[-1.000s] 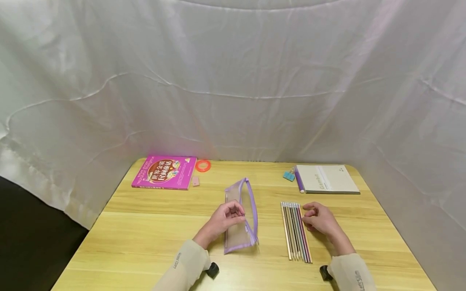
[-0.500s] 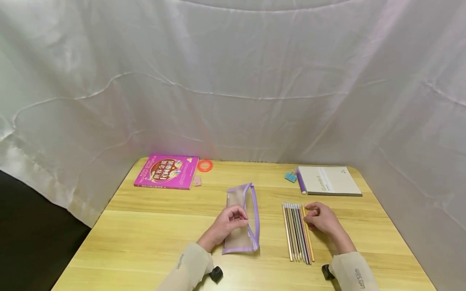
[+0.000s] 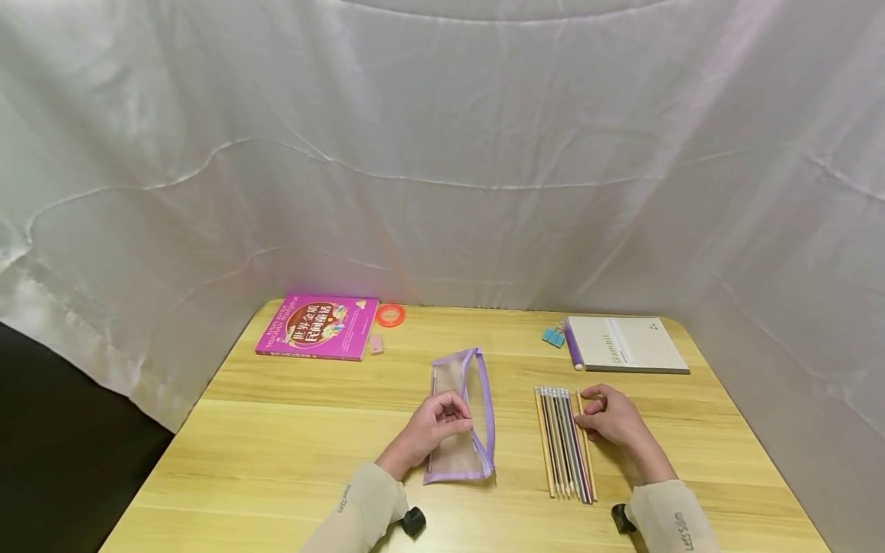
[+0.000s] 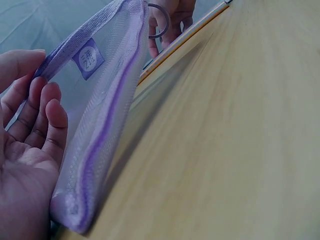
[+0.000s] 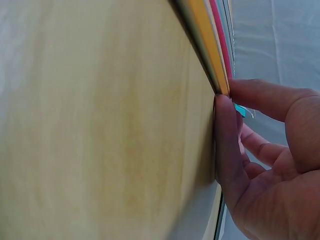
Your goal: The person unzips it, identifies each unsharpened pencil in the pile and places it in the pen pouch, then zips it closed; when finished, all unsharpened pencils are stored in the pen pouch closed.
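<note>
My left hand pinches the purple-trimmed edge of a see-through mesh pencil case. Its zipped mouth gapes toward the right, and a slim pencil shows through the mesh along its left side. A round ring hangs at the case's far end. To the right, several pencils lie side by side, white ends away from me and points toward me. At the row's right side, my right hand pinches a yellow pencil between thumb and index finger, near its far end.
At the back left lie a pink book, a red-orange tape ring and a pink eraser. A blue binder clip, a purple marker and a notebook are at the back right. Pale curtains enclose the table.
The yellow pencil at my right hand has separated slightly to the right from the row. My left hand has shifted a little to the right, along with the pencil case's edge.
</note>
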Motion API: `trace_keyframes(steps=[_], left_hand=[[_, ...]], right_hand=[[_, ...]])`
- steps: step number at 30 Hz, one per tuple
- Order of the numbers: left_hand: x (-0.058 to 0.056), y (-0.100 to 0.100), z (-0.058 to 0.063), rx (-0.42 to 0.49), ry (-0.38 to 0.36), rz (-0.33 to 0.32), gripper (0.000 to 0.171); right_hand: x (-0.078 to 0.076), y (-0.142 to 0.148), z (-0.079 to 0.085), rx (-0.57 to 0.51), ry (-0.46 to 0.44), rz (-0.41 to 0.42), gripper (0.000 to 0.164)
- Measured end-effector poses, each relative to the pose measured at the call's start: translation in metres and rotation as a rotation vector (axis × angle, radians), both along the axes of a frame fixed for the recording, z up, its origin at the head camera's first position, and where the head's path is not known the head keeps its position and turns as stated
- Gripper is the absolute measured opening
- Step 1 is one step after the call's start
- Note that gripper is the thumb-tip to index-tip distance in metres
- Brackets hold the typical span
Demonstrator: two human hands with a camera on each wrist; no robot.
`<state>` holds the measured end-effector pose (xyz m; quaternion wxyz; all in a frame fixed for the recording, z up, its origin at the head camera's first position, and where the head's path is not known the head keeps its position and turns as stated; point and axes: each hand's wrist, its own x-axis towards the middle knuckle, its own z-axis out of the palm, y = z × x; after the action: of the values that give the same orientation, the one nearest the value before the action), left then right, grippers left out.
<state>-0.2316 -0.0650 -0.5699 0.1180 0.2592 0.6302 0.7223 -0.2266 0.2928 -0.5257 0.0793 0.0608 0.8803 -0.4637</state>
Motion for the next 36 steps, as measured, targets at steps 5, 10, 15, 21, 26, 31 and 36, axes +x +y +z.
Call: trace_keyframes(steps=[5,10,15,21,26,31,36], left_hand=[[0.000,-0.001,-0.001,0.015,-0.001,-0.007,0.023],[0.000,-0.002,-0.002,0.027,0.002,-0.011,0.024],[0.000,-0.002,-0.004,0.031,-0.002,-0.011,0.025],[0.000,-0.002,-0.004,0.033,-0.003,-0.015,0.026],[-0.001,-0.002,-0.003,0.033,0.001,-0.014,0.026],[0.000,-0.001,-0.002,0.035,0.001,-0.017,0.025],[0.001,-0.001,-0.001,0.037,0.000,-0.012,0.023]], right_hand=[[-0.001,-0.001,0.000,-0.003,-0.007,-0.009,0.051],[-0.003,-0.002,0.000,-0.005,-0.028,-0.030,0.051],[-0.004,-0.003,-0.002,0.015,-0.046,-0.040,0.052],[-0.004,-0.003,0.002,-0.005,-0.060,-0.048,0.049],[-0.004,-0.002,0.007,-0.047,-0.076,-0.056,0.045],[0.001,0.006,0.010,-0.058,-0.058,-0.057,0.048],[0.005,0.019,0.016,-0.091,0.007,-0.055,0.056]])
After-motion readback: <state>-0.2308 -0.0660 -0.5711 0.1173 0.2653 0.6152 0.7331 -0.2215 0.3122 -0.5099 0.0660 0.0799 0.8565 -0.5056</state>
